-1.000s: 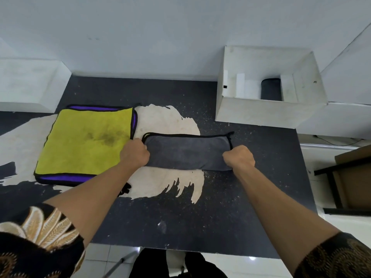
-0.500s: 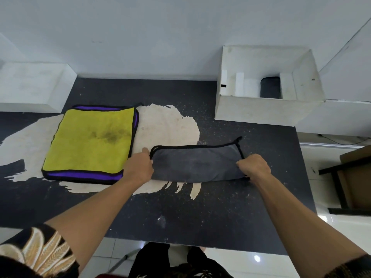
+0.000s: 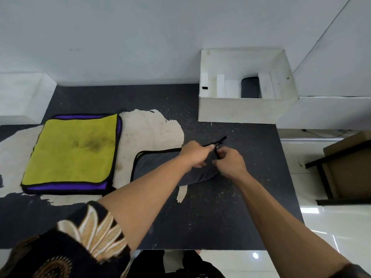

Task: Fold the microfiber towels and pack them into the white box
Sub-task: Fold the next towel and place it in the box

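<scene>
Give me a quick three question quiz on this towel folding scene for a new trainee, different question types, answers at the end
1. True or false: the white box is empty.
2. Which towel are both hands gripping? A) yellow towel B) grey towel
3. Fill in: the left hand and right hand meet at the grey towel's ____ end.

Key: 1 false, a dark rolled towel lies inside; 2 B; 3 right.

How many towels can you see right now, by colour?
Grey: 2, one under both hands, one rolled in the white box
Yellow with purple trim: 1
Total: 3
</scene>
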{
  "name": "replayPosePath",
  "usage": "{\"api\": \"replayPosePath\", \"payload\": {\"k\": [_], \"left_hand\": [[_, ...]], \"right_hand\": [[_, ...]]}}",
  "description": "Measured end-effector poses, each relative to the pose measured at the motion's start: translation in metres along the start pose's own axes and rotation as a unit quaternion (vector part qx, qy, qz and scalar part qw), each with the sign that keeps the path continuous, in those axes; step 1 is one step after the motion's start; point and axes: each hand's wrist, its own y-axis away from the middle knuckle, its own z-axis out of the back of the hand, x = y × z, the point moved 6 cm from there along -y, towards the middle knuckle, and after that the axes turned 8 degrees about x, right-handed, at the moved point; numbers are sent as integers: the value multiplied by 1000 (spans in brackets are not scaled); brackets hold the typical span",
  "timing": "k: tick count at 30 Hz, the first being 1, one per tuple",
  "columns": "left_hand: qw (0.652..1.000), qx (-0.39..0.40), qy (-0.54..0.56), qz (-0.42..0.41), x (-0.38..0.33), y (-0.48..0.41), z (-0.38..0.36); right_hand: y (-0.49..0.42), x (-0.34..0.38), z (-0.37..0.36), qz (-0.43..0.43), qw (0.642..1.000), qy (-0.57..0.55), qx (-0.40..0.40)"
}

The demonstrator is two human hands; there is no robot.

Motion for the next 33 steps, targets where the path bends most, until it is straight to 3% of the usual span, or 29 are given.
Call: {"api": "replayPosePath", "payload": {"k": [4,8,11,15,21,26,33], "left_hand": [[998,-3,53,45,-11,-11,-14],[996,-41,-26,73,-13,-14,-6],[992,-71,-90,62,-15,-15,1],[991,-91,-93,27,-15,-18,7],[987,-105,-118,-9,-3,-11,46],[994,-78,-71,-4,29,4,92],[987,-138,-85,11,83,24,150]], "right_hand": [[10,3,-7,67,997,-3,33],[16,-4,-12,108,993,-5,44],[19,-7,-12,112,994,-5,22],[20,-5,-10,97,995,9,-1],[27,22,-32,146,987,45,49],[35,58,-71,194,974,74,88],[37,96,-143,227,958,122,124]]}}
